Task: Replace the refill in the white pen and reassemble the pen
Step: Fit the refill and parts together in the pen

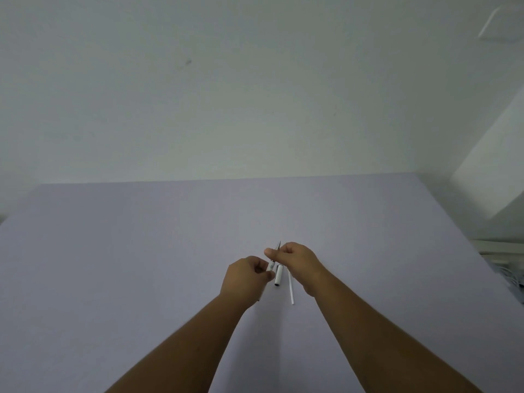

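Observation:
Both hands meet over the middle of a pale lilac table (141, 265). My left hand (248, 279) pinches the white pen barrel (270, 266) at its near end. My right hand (299, 260) grips the pen's front section, and the grey pointed tip (278, 245) sticks out past my thumb, aimed away from me. On the table between the hands lies a white pen cap (278, 276) with its dark open end toward me. A thin white refill (291, 289) lies just right of the cap, partly under my right wrist.
A plain white wall rises behind the table's far edge (226, 180). A white box-like unit (493, 171) stands at the right, with white cables and clutter (504, 268) beyond the table's right edge.

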The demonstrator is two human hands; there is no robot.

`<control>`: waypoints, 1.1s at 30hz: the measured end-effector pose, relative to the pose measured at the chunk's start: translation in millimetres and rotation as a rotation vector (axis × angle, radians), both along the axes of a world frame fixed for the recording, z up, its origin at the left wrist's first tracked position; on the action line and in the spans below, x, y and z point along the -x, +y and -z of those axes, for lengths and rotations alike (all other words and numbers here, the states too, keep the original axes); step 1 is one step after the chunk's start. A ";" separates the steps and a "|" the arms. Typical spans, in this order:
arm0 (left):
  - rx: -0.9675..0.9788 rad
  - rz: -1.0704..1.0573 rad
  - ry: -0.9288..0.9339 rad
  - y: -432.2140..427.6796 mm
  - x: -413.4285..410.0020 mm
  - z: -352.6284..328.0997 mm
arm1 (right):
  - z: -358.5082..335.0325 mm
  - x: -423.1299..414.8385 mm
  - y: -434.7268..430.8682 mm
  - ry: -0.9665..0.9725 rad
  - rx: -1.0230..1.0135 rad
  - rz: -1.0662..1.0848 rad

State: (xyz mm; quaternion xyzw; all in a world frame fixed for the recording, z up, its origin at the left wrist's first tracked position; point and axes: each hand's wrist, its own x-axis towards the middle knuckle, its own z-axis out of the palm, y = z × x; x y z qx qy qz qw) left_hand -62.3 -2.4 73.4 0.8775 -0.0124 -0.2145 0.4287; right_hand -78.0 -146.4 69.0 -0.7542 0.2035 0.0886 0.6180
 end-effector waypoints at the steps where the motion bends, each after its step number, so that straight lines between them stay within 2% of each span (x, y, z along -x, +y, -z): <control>1: 0.007 -0.007 0.003 -0.2 0.5 0.6 | 0.9 1.3 -1.0 -0.014 -0.039 -0.015; 3: 0.013 -0.016 0.000 -0.2 0.0 0.5 | 0.6 3.9 -3.1 -0.031 -0.107 -0.049; 8: 0.010 -0.010 0.000 -1.8 0.8 0.4 | 1.4 3.4 -0.5 -0.004 -0.024 0.000; 11: 0.032 -0.021 -0.001 -1.7 0.2 0.1 | 1.7 4.7 -2.8 -0.035 -0.155 -0.049; 16: -0.007 0.002 -0.028 -3.9 0.4 -0.6 | 0.2 1.2 1.0 0.007 -0.021 0.032; 20: 0.004 -0.007 -0.028 -4.0 -2.7 -1.4 | -1.1 2.3 -2.9 -0.025 -0.170 -0.014; 24: -0.014 0.010 -0.035 -5.6 -2.2 0.5 | 0.2 0.6 -1.9 0.001 -0.032 0.024; 29: -0.004 0.005 -0.027 -5.7 -4.0 1.8 | 1.1 1.9 -5.5 -0.016 -0.152 -0.032; 33: -0.033 0.024 -0.038 -6.9 -3.6 2.2 | -0.4 -1.1 -4.0 0.019 -0.023 0.017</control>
